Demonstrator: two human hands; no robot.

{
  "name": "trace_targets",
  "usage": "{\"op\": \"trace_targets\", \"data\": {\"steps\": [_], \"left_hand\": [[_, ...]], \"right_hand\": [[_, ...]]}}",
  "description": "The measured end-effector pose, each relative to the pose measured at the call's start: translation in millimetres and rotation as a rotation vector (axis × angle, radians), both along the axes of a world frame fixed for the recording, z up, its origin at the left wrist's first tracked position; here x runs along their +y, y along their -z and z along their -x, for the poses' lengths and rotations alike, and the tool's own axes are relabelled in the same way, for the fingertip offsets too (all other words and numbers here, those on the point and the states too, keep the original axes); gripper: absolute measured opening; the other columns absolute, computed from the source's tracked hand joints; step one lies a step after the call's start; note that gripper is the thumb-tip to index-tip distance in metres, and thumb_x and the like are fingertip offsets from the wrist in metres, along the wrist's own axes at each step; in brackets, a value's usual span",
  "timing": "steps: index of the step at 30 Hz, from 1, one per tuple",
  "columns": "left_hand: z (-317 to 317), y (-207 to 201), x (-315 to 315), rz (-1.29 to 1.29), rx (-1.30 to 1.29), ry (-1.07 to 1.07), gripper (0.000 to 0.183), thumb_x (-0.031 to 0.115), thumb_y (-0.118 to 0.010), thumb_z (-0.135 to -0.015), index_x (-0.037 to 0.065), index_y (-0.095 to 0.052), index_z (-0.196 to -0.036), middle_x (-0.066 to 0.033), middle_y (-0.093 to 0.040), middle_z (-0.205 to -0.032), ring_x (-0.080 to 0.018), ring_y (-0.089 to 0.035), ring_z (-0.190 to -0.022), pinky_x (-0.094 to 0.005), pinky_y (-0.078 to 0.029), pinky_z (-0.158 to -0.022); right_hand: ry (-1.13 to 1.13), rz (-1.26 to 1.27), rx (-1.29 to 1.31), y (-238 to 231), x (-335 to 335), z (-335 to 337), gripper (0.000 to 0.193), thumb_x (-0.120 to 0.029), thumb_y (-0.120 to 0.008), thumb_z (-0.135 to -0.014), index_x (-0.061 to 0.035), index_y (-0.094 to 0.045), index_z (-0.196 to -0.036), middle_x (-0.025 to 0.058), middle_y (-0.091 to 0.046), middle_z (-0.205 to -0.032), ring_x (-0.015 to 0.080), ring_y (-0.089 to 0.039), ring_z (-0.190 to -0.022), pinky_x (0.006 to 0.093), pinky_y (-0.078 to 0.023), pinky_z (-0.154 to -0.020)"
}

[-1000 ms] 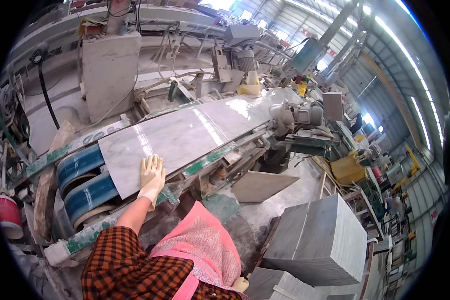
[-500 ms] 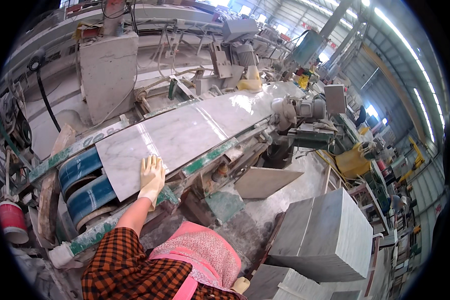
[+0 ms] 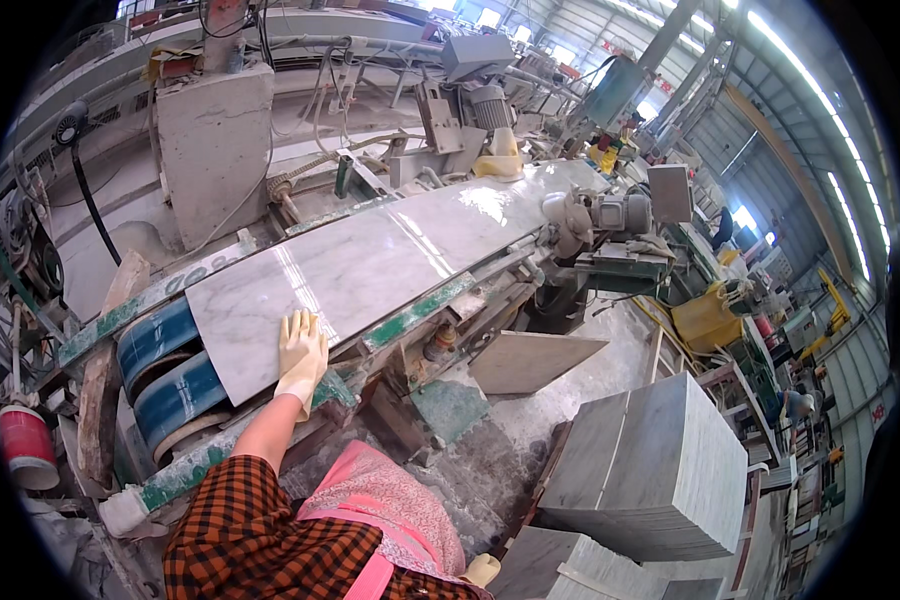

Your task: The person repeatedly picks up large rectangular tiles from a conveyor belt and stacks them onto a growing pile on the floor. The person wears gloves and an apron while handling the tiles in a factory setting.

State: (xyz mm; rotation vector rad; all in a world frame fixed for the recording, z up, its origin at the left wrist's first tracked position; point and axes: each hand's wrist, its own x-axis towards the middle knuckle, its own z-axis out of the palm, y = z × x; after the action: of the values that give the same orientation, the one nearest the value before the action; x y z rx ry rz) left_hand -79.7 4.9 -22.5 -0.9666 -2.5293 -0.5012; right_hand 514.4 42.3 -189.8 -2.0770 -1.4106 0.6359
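My left hand (image 3: 301,353), in a cream glove, lies flat on the near edge of a long white-grey marble slab (image 3: 360,262). Its fingers are stretched out and slightly apart on the polished face. The slab rests on a conveyor, its near-left end overlapping two blue belts (image 3: 175,392). At the lower edge, beside my pink apron (image 3: 395,505), a small part of my right hand (image 3: 482,570) shows in a cream glove. The fingers of that hand are too little visible to read.
Right of me stand thick stacks of stone slabs (image 3: 650,470). A single tile (image 3: 535,360) leans near the conveyor frame. A motor (image 3: 625,214) sits at the slab's far right side. A red and white bucket (image 3: 27,447) is at far left, near a timber piece (image 3: 100,420).
The slab has shifted slightly left over the blue belts, and my left hand has moved slightly left with it. My right hand stays low by the apron.
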Motion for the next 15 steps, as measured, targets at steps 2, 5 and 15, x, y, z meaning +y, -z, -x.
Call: {"op": "trace_targets", "data": {"steps": [2, 5, 15], "left_hand": [[-0.3, -2.0, -0.9, 0.007, -0.006, -0.003, 0.046, 0.027, -0.049, -0.093, -0.001, -0.054, -0.129, -0.0210, -0.050, -0.137, -0.0326, -0.039, -0.134, -0.0467, -0.021, -0.115], [0.2, -4.1, -2.9, 0.012, -0.012, -0.012, 0.047, 0.027, -0.049, -0.093, -0.001, -0.053, -0.130, -0.0210, -0.049, -0.137, -0.0327, -0.039, -0.134, -0.0464, -0.021, -0.115], [1.3, 0.7, 0.0, -0.006, -0.009, -0.012, 0.046, 0.027, -0.049, -0.093, -0.001, -0.053, -0.130, -0.0207, -0.050, -0.137, -0.0326, -0.039, -0.134, -0.0464, -0.022, -0.115]], "right_hand": [[0.015, -0.108, -0.011, 6.1, 0.3, 1.2, 0.027, -0.014, -0.048, -0.079, 0.0108, -0.055, -0.071, 0.0265, -0.057, -0.064, 0.0374, -0.055, -0.060, 0.0489, -0.041, -0.062], [-0.016, -0.101, -0.009, -14.5, 0.1, 11.5, 0.028, -0.014, -0.047, -0.078, 0.0109, -0.053, -0.067, 0.0265, -0.055, -0.059, 0.0381, -0.052, -0.055, 0.0501, -0.039, -0.059], [-0.027, -0.062, 0.017, -2.6, 0.9, -0.1, 0.028, -0.016, -0.049, -0.079, 0.0110, -0.056, -0.073, 0.0279, -0.058, -0.069, 0.0411, -0.056, -0.067, 0.0495, -0.042, -0.066]]}}
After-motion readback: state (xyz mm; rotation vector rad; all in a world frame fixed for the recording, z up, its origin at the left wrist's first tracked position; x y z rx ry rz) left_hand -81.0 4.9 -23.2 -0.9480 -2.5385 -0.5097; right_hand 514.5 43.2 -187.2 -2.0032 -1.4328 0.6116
